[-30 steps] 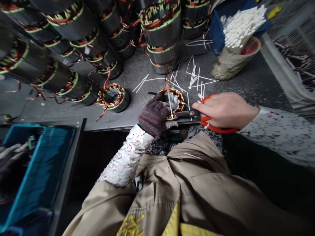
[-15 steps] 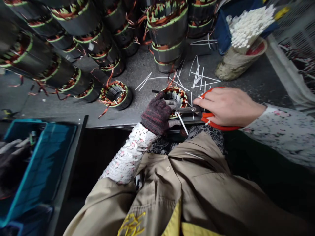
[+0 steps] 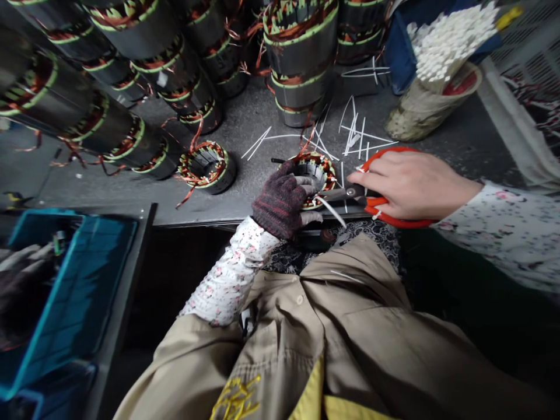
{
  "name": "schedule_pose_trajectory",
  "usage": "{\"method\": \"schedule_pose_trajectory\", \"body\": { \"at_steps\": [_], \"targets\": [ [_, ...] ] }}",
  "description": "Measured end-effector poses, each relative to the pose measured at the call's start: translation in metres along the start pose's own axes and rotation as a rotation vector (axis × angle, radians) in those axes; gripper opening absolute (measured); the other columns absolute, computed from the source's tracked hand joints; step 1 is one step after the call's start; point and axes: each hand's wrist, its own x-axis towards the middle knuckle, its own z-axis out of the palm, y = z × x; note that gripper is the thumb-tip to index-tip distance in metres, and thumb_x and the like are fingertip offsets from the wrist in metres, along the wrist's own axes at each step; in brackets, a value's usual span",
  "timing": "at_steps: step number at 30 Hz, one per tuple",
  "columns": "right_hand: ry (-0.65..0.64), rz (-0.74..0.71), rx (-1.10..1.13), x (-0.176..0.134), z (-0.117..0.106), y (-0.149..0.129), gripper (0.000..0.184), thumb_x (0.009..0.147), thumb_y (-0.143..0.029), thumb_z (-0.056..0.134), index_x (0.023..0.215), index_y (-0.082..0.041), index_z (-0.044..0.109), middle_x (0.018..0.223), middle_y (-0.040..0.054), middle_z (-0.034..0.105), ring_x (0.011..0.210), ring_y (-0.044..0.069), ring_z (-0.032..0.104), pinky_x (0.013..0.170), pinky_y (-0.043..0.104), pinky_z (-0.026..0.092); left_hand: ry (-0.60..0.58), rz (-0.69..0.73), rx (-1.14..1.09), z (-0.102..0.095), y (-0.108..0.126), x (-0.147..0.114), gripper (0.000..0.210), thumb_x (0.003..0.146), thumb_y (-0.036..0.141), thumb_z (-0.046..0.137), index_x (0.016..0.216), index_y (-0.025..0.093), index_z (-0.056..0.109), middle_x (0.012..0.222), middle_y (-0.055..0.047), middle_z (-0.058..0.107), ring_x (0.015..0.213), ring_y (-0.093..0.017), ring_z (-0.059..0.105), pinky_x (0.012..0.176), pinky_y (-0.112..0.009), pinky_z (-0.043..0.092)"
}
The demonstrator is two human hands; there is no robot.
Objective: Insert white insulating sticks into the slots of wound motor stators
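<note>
A motor stator [image 3: 326, 172] with copper windings stands at the bench's front edge. My left hand [image 3: 280, 201], in a dark knitted glove with pale fingertips, grips its left side, some fingers over the rim. My bare right hand [image 3: 411, 184] is wrapped round the red handles of a pair of scissors [image 3: 350, 191]. Their blades reach over the stator's near right rim, close to my left fingertips. From that rim a white cable tie tail [image 3: 333, 213] sticks out to the lower right, by the blades. Whether the blades touch it I cannot tell.
Another stator [image 3: 206, 168] stands to the left. Stacked stators [image 3: 300, 64] fill the back. Cut white strips [image 3: 361, 137] lie scattered on the bench [image 3: 258, 181]. A tilted cup [image 3: 411, 116] holds many white ties at right. A teal crate [image 3: 105, 280] is at lower left.
The white tie tail has swung up and to the right. My right hand and the scissors have shifted slightly right, while my left hand stays on the stator.
</note>
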Motion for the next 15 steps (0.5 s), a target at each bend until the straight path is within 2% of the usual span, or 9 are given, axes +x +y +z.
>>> {"method": "schedule_pose_trajectory", "body": {
  "at_steps": [3, 9, 12, 14, 15],
  "targets": [
    [-0.024, -0.01, -0.062, 0.001, -0.003, -0.003, 0.044, 0.09, -0.032, 0.055, 0.127, -0.015, 0.069, 0.096, 0.0149, 0.072, 0.085, 0.029, 0.061, 0.075, 0.039, 0.042, -0.036, -0.027, 0.001, 0.0, -0.001, 0.0, 0.054, 0.087, 0.067, 0.068, 0.114, 0.021, 0.068, 0.117, -0.011, 0.078, 0.115, -0.03, 0.073, 0.12, -0.062, 0.044],
    [-0.018, 0.077, 0.109, 0.003, 0.0, -0.005, 0.036, 0.087, -0.036, 0.058, 0.118, -0.026, 0.073, 0.082, 0.0079, 0.074, 0.077, 0.026, 0.062, 0.064, 0.037, 0.036, -0.041, -0.006, 0.023, -0.004, 0.001, 0.001, 0.058, 0.088, 0.07, 0.065, 0.114, 0.018, 0.07, 0.116, -0.012, 0.078, 0.113, -0.03, 0.073, 0.12, -0.06, 0.045],
    [0.056, 0.246, 0.127, -0.003, 0.013, 0.003, 0.044, 0.088, -0.043, 0.056, 0.127, -0.028, 0.07, 0.092, 0.0087, 0.077, 0.082, 0.028, 0.066, 0.063, 0.038, 0.041, -0.151, -0.083, 0.118, -0.008, 0.011, 0.008, 0.058, 0.082, 0.066, 0.075, 0.108, 0.014, 0.073, 0.103, -0.015, 0.078, 0.106, -0.033, 0.074, 0.117, -0.061, 0.046],
    [0.098, 0.42, 0.148, -0.007, 0.028, 0.009, 0.059, 0.087, -0.049, 0.055, 0.138, -0.021, 0.063, 0.104, 0.0129, 0.077, 0.087, 0.032, 0.069, 0.067, 0.04, 0.048, -0.216, -0.185, 0.132, -0.01, 0.02, 0.013, 0.053, 0.078, 0.06, 0.082, 0.1, 0.013, 0.076, 0.094, -0.014, 0.078, 0.102, -0.033, 0.075, 0.115, -0.06, 0.047],
    [0.118, 0.497, 0.155, -0.009, 0.038, 0.011, 0.067, 0.085, -0.051, 0.055, 0.143, -0.016, 0.059, 0.11, 0.0163, 0.076, 0.09, 0.034, 0.07, 0.07, 0.043, 0.051, -0.211, -0.252, 0.082, -0.012, 0.023, 0.015, 0.049, 0.077, 0.058, 0.084, 0.094, 0.014, 0.076, 0.09, -0.013, 0.078, 0.102, -0.033, 0.075, 0.116, -0.058, 0.047]
  ]
}}
